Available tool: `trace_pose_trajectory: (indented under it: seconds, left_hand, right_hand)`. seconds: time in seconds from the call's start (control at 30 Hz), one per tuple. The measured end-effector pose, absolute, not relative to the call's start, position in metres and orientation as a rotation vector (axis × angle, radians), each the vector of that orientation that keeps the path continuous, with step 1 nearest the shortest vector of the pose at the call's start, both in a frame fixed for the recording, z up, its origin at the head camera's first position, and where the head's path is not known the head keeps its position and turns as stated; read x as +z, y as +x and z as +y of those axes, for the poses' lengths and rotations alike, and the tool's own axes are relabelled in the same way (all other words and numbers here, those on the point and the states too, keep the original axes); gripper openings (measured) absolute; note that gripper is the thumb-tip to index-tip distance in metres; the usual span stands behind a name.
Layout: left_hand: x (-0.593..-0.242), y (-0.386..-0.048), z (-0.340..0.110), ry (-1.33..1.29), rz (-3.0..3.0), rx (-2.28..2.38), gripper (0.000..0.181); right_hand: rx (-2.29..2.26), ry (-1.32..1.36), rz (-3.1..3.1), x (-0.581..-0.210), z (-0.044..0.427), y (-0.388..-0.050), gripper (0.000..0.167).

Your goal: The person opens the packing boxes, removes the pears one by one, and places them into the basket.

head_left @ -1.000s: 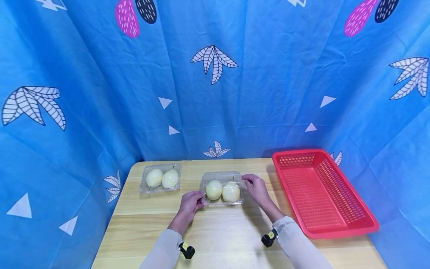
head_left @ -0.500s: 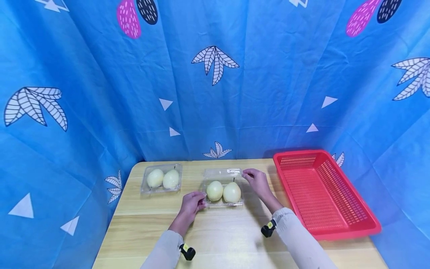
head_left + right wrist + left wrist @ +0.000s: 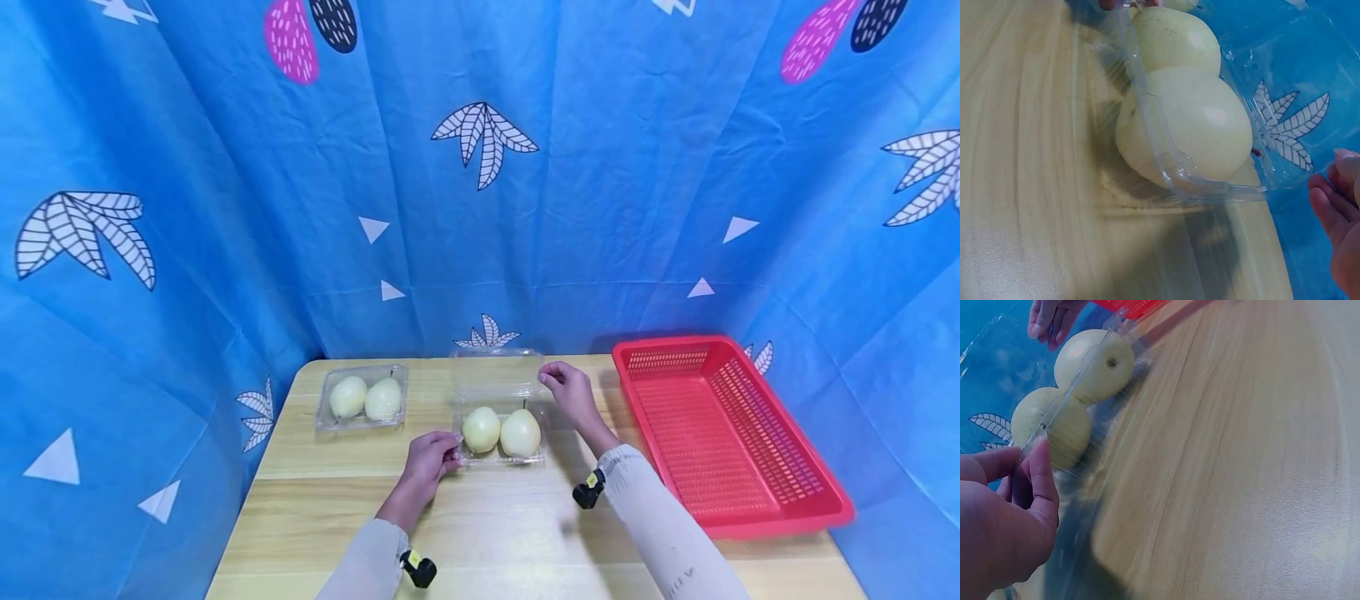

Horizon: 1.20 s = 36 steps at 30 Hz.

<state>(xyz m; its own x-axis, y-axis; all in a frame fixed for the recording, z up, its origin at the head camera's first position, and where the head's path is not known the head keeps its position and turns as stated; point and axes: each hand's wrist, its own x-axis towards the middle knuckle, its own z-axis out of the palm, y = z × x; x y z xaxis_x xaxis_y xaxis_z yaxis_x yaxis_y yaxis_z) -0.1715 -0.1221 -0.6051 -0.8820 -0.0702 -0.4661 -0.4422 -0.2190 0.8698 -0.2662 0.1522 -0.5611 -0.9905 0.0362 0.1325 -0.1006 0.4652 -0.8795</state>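
Note:
A clear plastic clamshell box [image 3: 500,458] stands mid-table with its lid [image 3: 495,373] raised at the back. Inside lie two pale pears, the left pear [image 3: 481,429] and the right pear [image 3: 520,433]. My left hand [image 3: 431,461] pinches the box's front left rim between thumb and fingers, as the left wrist view shows too. The lid's right edge is pinched by my right hand [image 3: 573,396]; in the right wrist view its fingertips [image 3: 1342,164] meet the clear plastic.
Back left on the wooden table [image 3: 315,517] stands a second clear box [image 3: 322,417] with two pears in it. A red plastic basket [image 3: 738,529] is at the right. Blue patterned curtain [image 3: 480,250] encloses the table behind and at both sides.
The lid has swung up and back, from over the pears to standing behind them, with my right hand holding its edge. My left hand stays at the box's left rim.

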Motion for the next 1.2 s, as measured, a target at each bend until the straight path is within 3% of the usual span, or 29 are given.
trace_pose_trajectory:
  seconds: [0.53,1.2]
  left_hand:
    - [-0.606,-0.166,-0.122,-0.58,1.762,2.205,0.026]
    - [-0.604,-0.167,-0.121,-0.574,1.77,2.209,0.028]
  right_hand:
    - [1.652,-0.1,-2.566,-0.586,0.145,-0.281,0.014]
    - [1.512,-0.153,-2.701,-0.585,0.138,-0.284,0.024]
